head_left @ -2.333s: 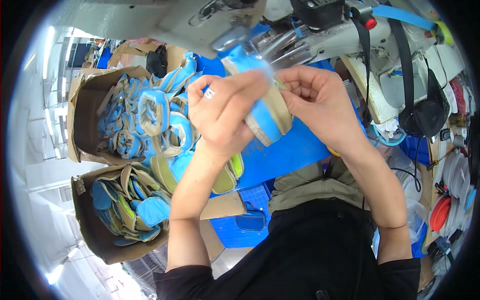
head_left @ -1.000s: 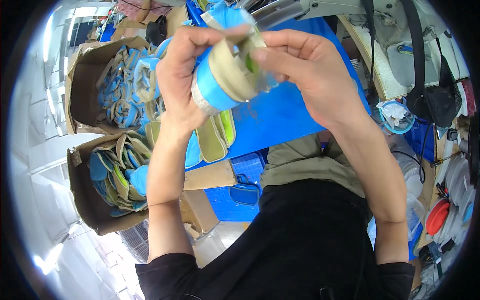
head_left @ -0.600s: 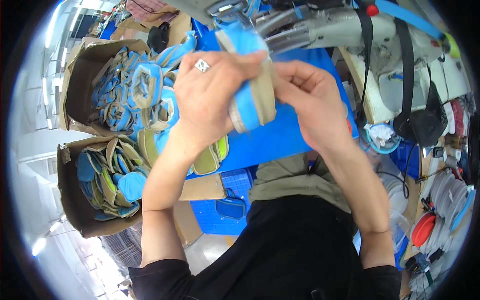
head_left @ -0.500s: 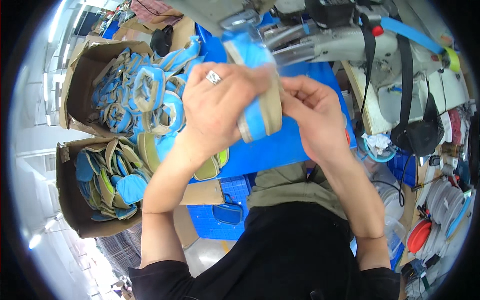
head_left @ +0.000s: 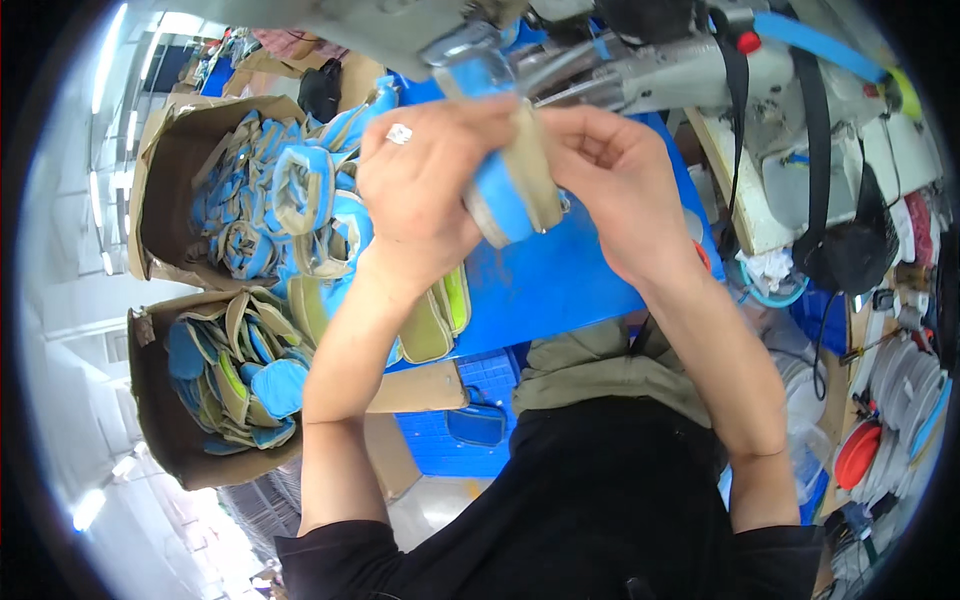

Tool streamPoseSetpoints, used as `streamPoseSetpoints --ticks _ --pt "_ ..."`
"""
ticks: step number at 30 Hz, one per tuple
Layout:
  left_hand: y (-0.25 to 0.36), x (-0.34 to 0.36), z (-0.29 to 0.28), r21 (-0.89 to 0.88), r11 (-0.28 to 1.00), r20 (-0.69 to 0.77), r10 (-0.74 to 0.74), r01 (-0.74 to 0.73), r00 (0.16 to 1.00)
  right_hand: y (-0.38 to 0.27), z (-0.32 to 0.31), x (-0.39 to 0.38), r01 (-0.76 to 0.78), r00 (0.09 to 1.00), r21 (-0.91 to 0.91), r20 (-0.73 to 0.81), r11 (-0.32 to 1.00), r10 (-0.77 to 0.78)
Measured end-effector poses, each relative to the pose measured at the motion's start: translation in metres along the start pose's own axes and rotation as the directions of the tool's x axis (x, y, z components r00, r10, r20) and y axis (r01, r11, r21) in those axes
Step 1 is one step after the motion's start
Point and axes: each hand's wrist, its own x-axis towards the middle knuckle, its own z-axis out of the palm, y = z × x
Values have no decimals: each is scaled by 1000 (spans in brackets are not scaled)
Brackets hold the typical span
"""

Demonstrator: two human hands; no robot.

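Between my hands is a blue and beige fabric band (head_left: pixel 505 205), bent into a loop, its upper part blurred by the sewing machine. My left hand (head_left: pixel 425 180), with a ring on one finger, is closed around the band's left side. Thumb and fingers of my right hand (head_left: pixel 615 170) pinch its beige right edge. The sewing machine (head_left: pixel 690 80) has its head just beyond the band; the needle area is hidden or blurred. Left of my left hand lies a pile of similar blue and beige fabric loops (head_left: pixel 303 190).
Two cardboard boxes stand at the left: an upper box (head_left: pixel 150 200) of fabric loops and a lower box (head_left: pixel 165 430) of blue and olive fabric panels. Olive panels (head_left: pixel 428 325) lie on the blue table (head_left: pixel 540 290). Black straps (head_left: pixel 815 170) hang at the right.
Both hands and the band have moved slightly upward, toward the machine. The band's lower end has tilted. The whole view has shifted a little, moving the boxes right and down.
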Motion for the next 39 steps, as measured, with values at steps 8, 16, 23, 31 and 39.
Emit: streamPoseSetpoints --ticks 8,16,23,31,39 --pt "-3 -10 3 -698 529 125 -574 483 809 13 -2 0 116 993 -61 -3 991 -116" --pt "-3 -11 -1 -691 548 157 -522 471 838 12 -1 -1 83 997 -58 -1 995 -84" --pt "-2 -9 -7 -624 610 205 -475 488 856 12 0 -1 38 999 -34 -8 999 -38" --pt "4 -3 -7 -1 1000 82 -15 15 997 10 1 -3 72 996 -134 -44 988 -79" --pt "5 2 -2 111 991 -4 77 -76 997 8 8 -4 49 992 -167 -102 985 -67"
